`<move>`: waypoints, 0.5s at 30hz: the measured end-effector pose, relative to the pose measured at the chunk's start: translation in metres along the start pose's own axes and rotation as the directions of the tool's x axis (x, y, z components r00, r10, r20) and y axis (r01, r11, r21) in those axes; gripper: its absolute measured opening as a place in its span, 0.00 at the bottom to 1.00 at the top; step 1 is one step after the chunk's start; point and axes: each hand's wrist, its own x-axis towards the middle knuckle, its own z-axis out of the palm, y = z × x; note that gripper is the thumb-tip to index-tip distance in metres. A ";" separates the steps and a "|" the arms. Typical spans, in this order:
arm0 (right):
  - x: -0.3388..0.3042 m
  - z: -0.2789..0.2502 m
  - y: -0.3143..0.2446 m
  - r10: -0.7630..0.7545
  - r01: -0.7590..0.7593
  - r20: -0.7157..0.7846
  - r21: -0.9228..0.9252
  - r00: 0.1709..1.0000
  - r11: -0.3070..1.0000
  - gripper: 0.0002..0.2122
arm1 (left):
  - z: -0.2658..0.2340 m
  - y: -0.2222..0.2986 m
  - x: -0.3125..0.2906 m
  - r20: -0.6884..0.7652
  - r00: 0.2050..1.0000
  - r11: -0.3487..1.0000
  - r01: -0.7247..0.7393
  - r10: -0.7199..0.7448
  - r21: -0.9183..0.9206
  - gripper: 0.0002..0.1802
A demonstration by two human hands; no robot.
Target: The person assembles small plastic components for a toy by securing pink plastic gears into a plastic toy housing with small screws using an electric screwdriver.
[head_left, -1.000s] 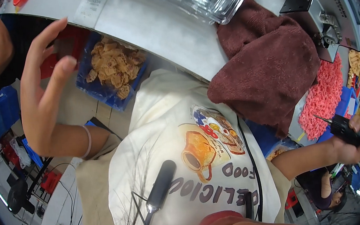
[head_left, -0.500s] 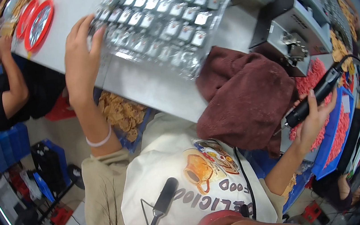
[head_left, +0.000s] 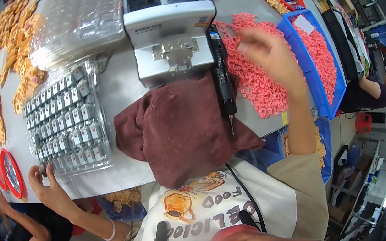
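My left hand [head_left: 52, 191] is at the near left corner of a clear plastic tray [head_left: 105, 148]. Its thumb and fingers pinch a small dark grey part [head_left: 42, 171]. Rows of small grey box-shaped parts [head_left: 60, 119] fill the tray. Over a heap of small pink ring-shaped pieces [head_left: 265, 99] hangs my right hand [head_left: 272, 58], its fingers smeared by motion; whether it holds anything does not show. A black electric screwdriver [head_left: 222, 76] lies with its bit toward me, against a folded brown cloth [head_left: 179, 127].
Behind the cloth stands a grey machine [head_left: 170, 31] with a metal fixture. A blue bin [head_left: 285, 46] with more pink pieces is at the right. Stacked clear trays [head_left: 80, 23] and orange-tan parts [head_left: 22, 45] lie at the back left, near red-rimmed round dishes [head_left: 20, 190]. Another person's arm [head_left: 25, 223] is at the lower left.
My right hand has let go of the screwdriver, which now lies by the cloth, and has moved over the pink heap. My left hand now pinches a part. The view has swung right.
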 end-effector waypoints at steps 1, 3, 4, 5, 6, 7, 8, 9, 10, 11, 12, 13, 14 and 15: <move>0.029 -0.030 0.017 0.000 -0.001 -0.010 -0.024 1.000 1.000 0.16 | -0.001 0.001 0.002 -0.001 1.000 1.000 -0.009 0.009 -0.004 0.13; 0.101 -0.097 0.063 -0.008 -0.038 -0.209 -0.213 0.978 0.976 0.18 | -0.004 0.003 0.005 -0.014 0.999 0.999 0.036 -0.036 -0.005 0.13; 0.136 -0.127 0.092 -0.054 -0.066 -0.309 -0.365 0.950 0.929 0.21 | -0.009 0.003 0.006 -0.028 0.999 0.999 0.022 -0.020 0.048 0.13; 0.175 -0.156 0.128 -0.081 -0.109 -0.356 -0.482 0.931 0.869 0.25 | -0.012 0.002 0.006 -0.045 0.999 0.999 0.021 -0.019 0.044 0.13; 0.196 -0.194 0.156 -0.114 -0.190 -0.419 -0.616 0.901 0.765 0.29 | 0.008 0.001 0.005 -0.015 1.000 0.999 -0.011 0.012 0.037 0.13; 0.218 -0.201 0.173 -0.124 -0.186 -0.424 -0.617 0.897 0.765 0.29 | 0.009 0.002 0.005 -0.002 0.999 0.996 -0.038 0.038 0.076 0.12; 0.246 -0.193 0.185 -0.161 -0.200 -0.468 -0.630 0.869 0.751 0.32 | -0.003 0.001 0.005 -0.032 0.999 0.997 0.004 -0.002 0.079 0.13; 0.268 -0.191 0.197 -0.198 -0.233 -0.519 -0.649 0.832 0.724 0.36 | -0.004 0.002 0.004 -0.051 0.999 0.997 0.005 -0.001 0.078 0.13; 0.286 -0.187 0.209 -0.108 -0.257 -0.469 -0.646 0.877 0.719 0.40 | -0.006 0.004 0.004 0.003 0.999 0.997 0.033 -0.034 0.065 0.13; 0.294 -0.168 0.212 -0.112 -0.201 -0.423 -0.627 0.899 0.752 0.39 | -0.010 0.007 0.004 0.060 0.996 0.996 0.061 -0.065 0.062 0.13; 0.297 -0.157 0.214 -0.023 -0.283 -0.403 -0.681 0.915 0.676 0.40 | -0.010 0.015 0.004 0.120 0.987 0.989 0.089 -0.104 0.122 0.13; 0.288 -0.123 0.196 0.076 -0.342 -0.373 -0.724 0.925 0.599 0.40 | -0.015 0.014 0.005 0.110 0.988 0.985 0.087 -0.104 0.148 0.13; 0.279 -0.123 0.175 0.086 -0.347 -0.374 -0.720 0.924 0.601 0.40 | -0.020 0.015 0.011 0.113 0.989 0.984 0.078 -0.097 0.161 0.13; 0.267 -0.124 0.165 0.053 -0.323 -0.360 -0.750 0.931 0.577 0.40 | -0.014 0.011 0.011 0.122 0.989 0.985 0.067 -0.087 0.161 0.13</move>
